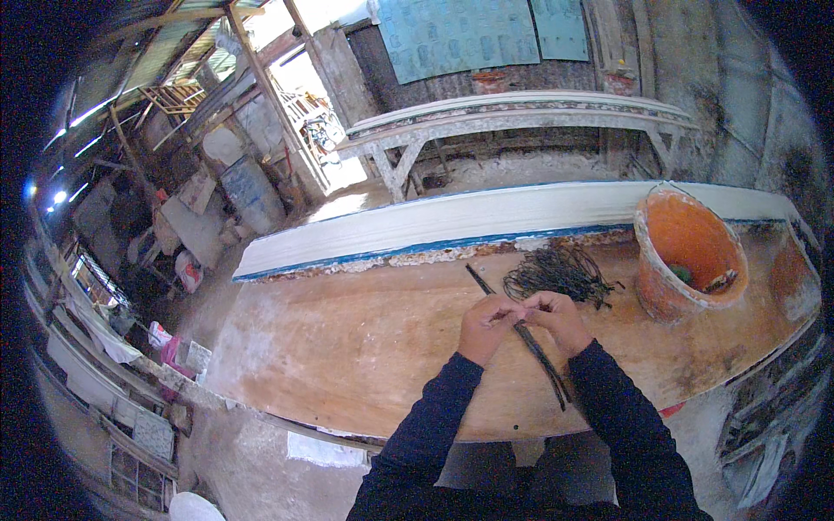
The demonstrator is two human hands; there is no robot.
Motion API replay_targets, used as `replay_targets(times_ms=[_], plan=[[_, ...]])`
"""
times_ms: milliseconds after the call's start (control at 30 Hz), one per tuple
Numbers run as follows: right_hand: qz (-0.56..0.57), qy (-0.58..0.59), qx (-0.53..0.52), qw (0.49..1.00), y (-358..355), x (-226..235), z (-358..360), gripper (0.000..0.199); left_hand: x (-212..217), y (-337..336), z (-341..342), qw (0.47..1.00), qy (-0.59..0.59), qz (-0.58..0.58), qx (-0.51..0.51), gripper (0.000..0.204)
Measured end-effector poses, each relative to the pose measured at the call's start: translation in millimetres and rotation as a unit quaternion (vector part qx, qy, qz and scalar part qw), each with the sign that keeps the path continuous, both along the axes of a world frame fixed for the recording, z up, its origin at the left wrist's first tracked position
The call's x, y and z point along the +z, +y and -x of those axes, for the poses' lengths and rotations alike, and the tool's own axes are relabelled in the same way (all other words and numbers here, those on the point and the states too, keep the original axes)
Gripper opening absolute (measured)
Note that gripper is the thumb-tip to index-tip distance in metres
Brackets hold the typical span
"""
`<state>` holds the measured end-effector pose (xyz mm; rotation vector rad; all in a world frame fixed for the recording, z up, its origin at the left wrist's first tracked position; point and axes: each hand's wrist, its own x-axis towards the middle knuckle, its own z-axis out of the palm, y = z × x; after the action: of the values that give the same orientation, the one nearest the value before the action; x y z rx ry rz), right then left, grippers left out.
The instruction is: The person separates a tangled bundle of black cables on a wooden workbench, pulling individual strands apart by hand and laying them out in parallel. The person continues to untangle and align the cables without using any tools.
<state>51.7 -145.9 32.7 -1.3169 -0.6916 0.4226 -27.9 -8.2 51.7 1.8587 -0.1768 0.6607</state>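
Both hands meet over the table, fingertips pinched together. Between and under them runs a thin bundle of dark strips (pixel 545 366), slanting from the far left to the near right. My left hand (pixel 488 326) is closed at the bundle's middle, thumb and fingers pressed together. Right beside it, my right hand (pixel 560 321) is closed in a similar pinch on the same spot. Any smaller piece between the fingertips is hidden. Just beyond my right hand lies a loose tangle of black wire-like strands (pixel 560 276).
The hands are above a wooden worktable (pixel 347 347). An orange bucket (pixel 656 282) with a handle stands at its right, something green inside. A long white moulding (pixel 434 221) with blue edges runs along the far side. Behind stands a whitish bench (pixel 521 122).
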Motion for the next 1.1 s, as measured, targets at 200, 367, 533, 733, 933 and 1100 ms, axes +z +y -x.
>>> replay_targets(times_ms=[200, 367, 533, 733, 933, 1100], plan=[[0.025, -0.041, 0.005, 0.999, -2, -3, -6, 0.01, 2, 0, 0, 0.999, 0.002, -0.031, 0.015, 0.005], [0.017, -0.01, -0.021, 1.0, 1, 6, 5, 0.009, 2, 2, -1, 0.998, 0.052, 0.027, 0.001, 0.005], [-0.015, 0.054, 0.005, 0.998, 2, 5, 7, 0.008, -5, 2, -5, 0.994, 0.042, 0.092, -0.042, 0.008], [-0.118, 0.192, 0.07, 0.972, 6, 3, 13, 0.006, -21, 11, -10, 0.975, 0.096, 0.189, -0.066, 0.01], [-0.15, 0.241, 0.11, 0.953, 4, 7, 14, 0.006, -16, 8, -7, 0.97, 0.093, 0.213, -0.064, 0.01], [-0.154, 0.227, 0.09, 0.957, 3, 5, 12, 0.008, -15, 8, -8, 0.997, 0.004, 0.074, -0.008, 0.009]])
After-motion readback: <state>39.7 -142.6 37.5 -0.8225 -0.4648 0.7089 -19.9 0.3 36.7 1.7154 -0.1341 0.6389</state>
